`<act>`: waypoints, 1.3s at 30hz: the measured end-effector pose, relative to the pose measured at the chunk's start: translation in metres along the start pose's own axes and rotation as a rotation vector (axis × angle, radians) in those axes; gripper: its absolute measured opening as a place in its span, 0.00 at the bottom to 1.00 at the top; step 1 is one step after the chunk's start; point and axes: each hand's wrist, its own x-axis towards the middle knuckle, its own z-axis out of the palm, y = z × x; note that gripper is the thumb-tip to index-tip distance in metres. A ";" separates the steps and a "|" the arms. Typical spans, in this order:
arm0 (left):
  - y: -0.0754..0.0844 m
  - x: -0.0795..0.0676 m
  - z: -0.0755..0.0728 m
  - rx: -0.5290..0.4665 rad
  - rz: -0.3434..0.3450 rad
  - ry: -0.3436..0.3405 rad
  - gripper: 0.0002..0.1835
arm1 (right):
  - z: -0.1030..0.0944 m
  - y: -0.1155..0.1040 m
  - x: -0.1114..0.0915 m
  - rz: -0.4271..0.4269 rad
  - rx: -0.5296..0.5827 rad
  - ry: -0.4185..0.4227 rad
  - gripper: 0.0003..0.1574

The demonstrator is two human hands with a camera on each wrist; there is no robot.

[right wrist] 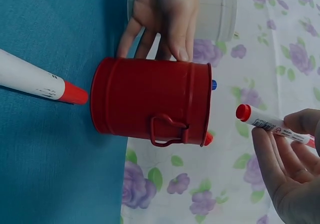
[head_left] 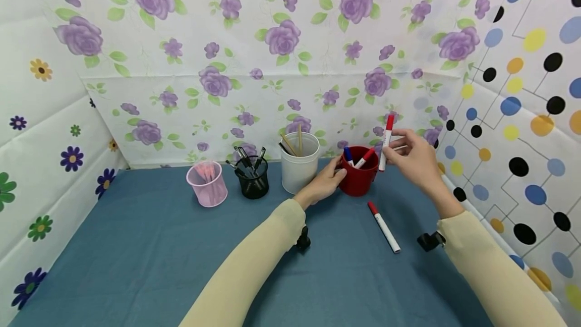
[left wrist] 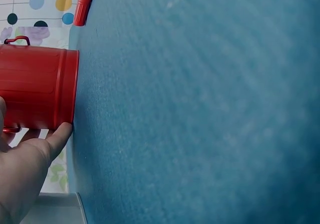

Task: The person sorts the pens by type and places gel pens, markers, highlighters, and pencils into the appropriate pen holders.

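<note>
A red metal pail (head_left: 358,180) stands upright on the blue cloth, with a blue-capped marker (head_left: 348,156) and a red-capped marker (head_left: 364,158) in it. My left hand (head_left: 323,183) holds the pail's left side, fingers and thumb against its wall. Between thumb and fingers, my right hand (head_left: 414,158) pinches a white marker (head_left: 386,145) nearly upright, red cap up. That marker is beside the pail's right rim, apart from it in the right wrist view. Another white marker with a red cap (head_left: 385,228) lies on the cloth in front of the pail.
Left of the pail stand a white bucket (head_left: 299,170) with pencils, a black mesh cup (head_left: 254,185) with black pens, and a pink cup (head_left: 211,193) with pink items. Patterned sheets (head_left: 254,64) rise behind and beside the blue cloth (head_left: 136,246).
</note>
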 end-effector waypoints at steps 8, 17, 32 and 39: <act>0.000 0.001 -0.001 0.012 0.004 0.001 0.34 | 0.004 -0.001 0.013 0.054 0.042 0.003 0.30; 0.000 0.001 -0.002 0.007 0.006 -0.005 0.34 | 0.009 0.004 0.031 0.083 0.142 -0.028 0.28; 0.002 -0.001 -0.002 -0.005 0.000 -0.010 0.34 | 0.027 0.027 0.040 0.091 0.146 -0.086 0.22; 0.001 -0.001 -0.002 0.003 -0.003 -0.012 0.34 | 0.032 0.028 0.039 0.086 0.138 -0.124 0.26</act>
